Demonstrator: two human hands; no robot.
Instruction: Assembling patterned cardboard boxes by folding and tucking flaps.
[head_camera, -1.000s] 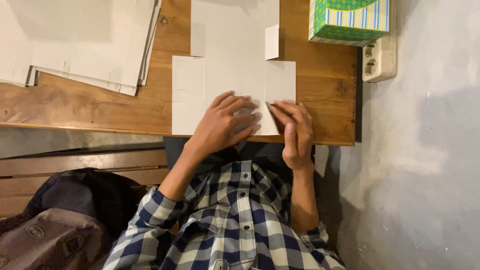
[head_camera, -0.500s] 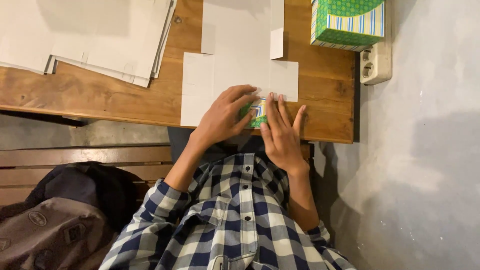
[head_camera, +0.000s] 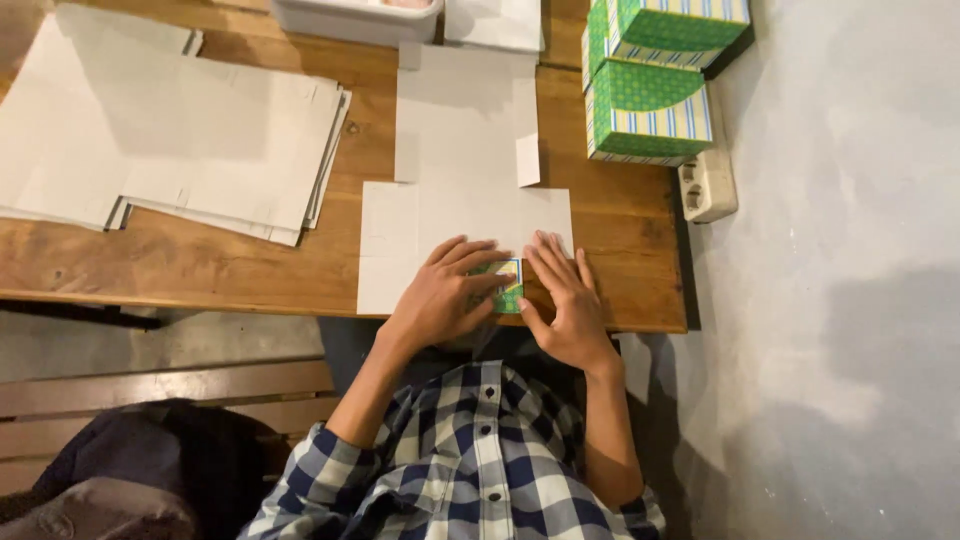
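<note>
Hands are pressing flat, fingers spread, gripping nothing: left hand (head_camera: 440, 295) and right hand (head_camera: 565, 305) are flanking the folded green flap (head_camera: 508, 285) of the white box blank (head_camera: 455, 210) at the table's (head_camera: 200, 260) near edge, flap lying between fingertips, blank running lengthwise away from the person.

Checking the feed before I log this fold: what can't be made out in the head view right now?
- Folded flap: mostly covered by the left hand and right hand; only a green printed strip shows.
- Near edge of the flat white carton blank: hidden under both hands.
- White tray: cut off by the top edge.
- Stacked green boxes: the upper one is cropped by the top edge.
</note>
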